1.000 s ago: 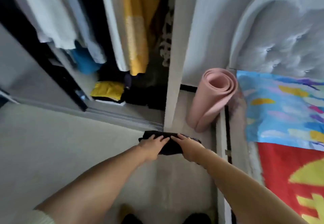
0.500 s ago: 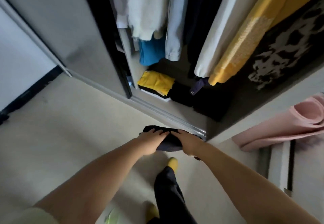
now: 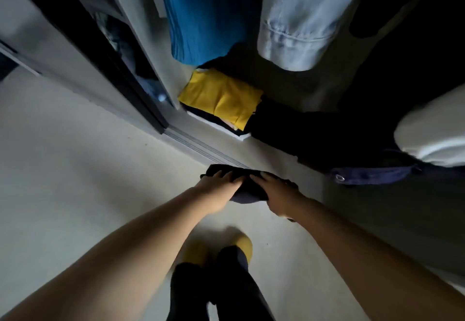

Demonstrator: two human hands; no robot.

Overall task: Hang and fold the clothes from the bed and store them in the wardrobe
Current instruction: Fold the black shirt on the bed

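Carrying entry: one folded dark navy cloth garment (image 3: 247, 190), held in the air between both hands just short of the wardrobe's grey sliding-door track (image 3: 201, 148). Left hand (image 3: 219, 192) has its grip laid over the near left edge, fingers curled on top; right hand (image 3: 276, 196) does likewise on the right edge, thumb hidden beneath.

Step in hand, by judgement: storing a folded piece; folding appears done, placement is not yet done.

Next move calls for: passing the bundle over the track and lowering it level onto the wardrobe floor or a stack, keeping the fold from slumping, and ducking under the hanging hems.

Surface and room, placed from the track:
- Beyond it, left: folded yellow cotton garment (image 3: 224, 96) atop a small stack with dark and white layers.
- Beyond it, right: dark folded heap (image 3: 314, 134), detail lost in shadow.
- Above these: hanging ribbed blue top (image 3: 201, 18), pale denim sleeve (image 3: 299, 24), cream garment (image 3: 432, 134).
- Near side: pale bare floor (image 3: 75, 169); yellow slippers (image 3: 242, 246) and dark trouser legs directly below the hands.
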